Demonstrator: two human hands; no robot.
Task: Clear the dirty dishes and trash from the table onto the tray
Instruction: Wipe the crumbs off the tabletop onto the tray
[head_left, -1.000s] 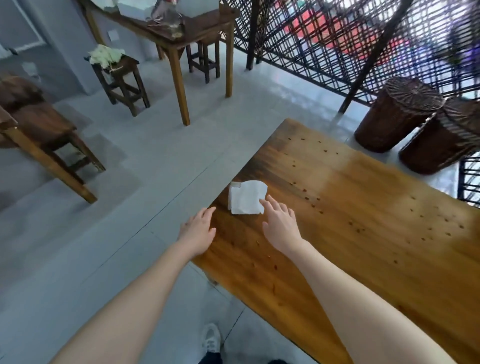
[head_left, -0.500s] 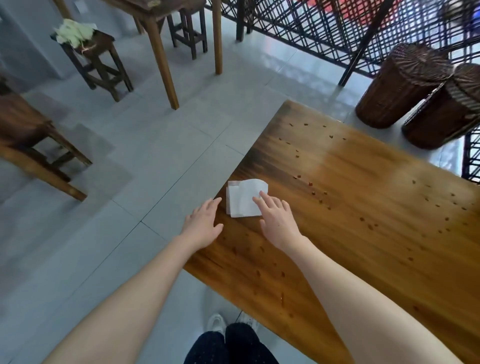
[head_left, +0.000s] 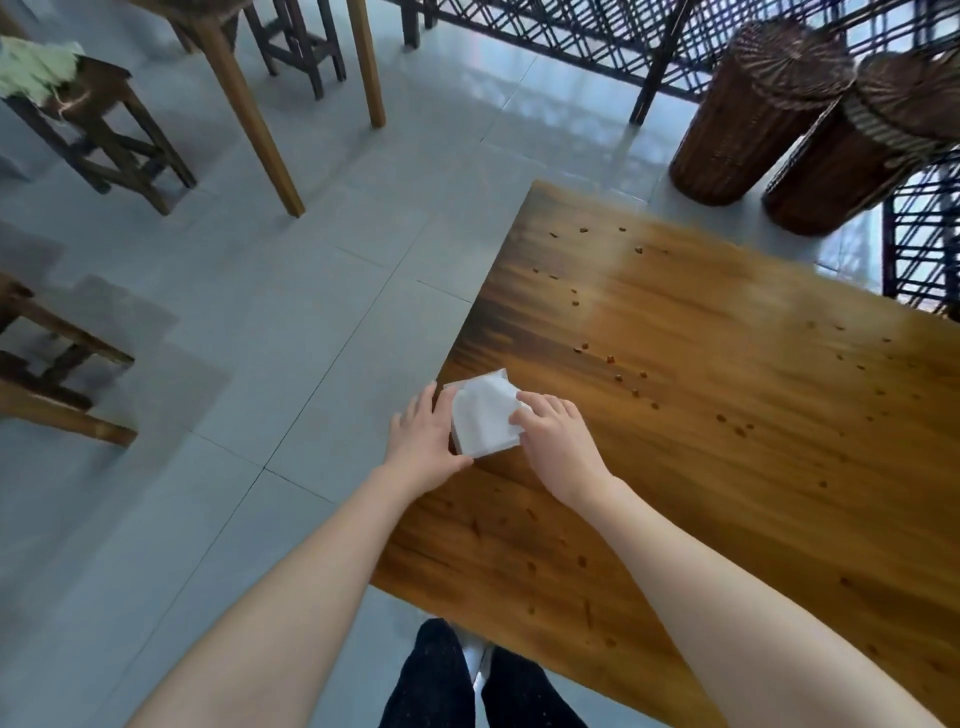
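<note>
A white folded napkin (head_left: 485, 415) lies at the left edge of the wooden table (head_left: 727, 415). My left hand (head_left: 423, 447) is at the table's edge, its straight fingers along the napkin's left side and its thumb against the near edge. My right hand (head_left: 558, 441) rests on the table, its fingertips pressing down on the napkin's right side. Small brown crumbs (head_left: 613, 358) are scattered over the tabletop. No tray or dishes are in view.
Two wicker baskets (head_left: 753, 109) stand on the floor beyond the table's far end, in front of a black lattice screen (head_left: 571, 36). Wooden stools (head_left: 98, 130) and another table's legs (head_left: 249, 114) stand on the grey tiled floor to the left.
My left hand moved in from the table's edge until it touched the napkin's left side. My right fingertips slid further onto the napkin. The camera tilted down.
</note>
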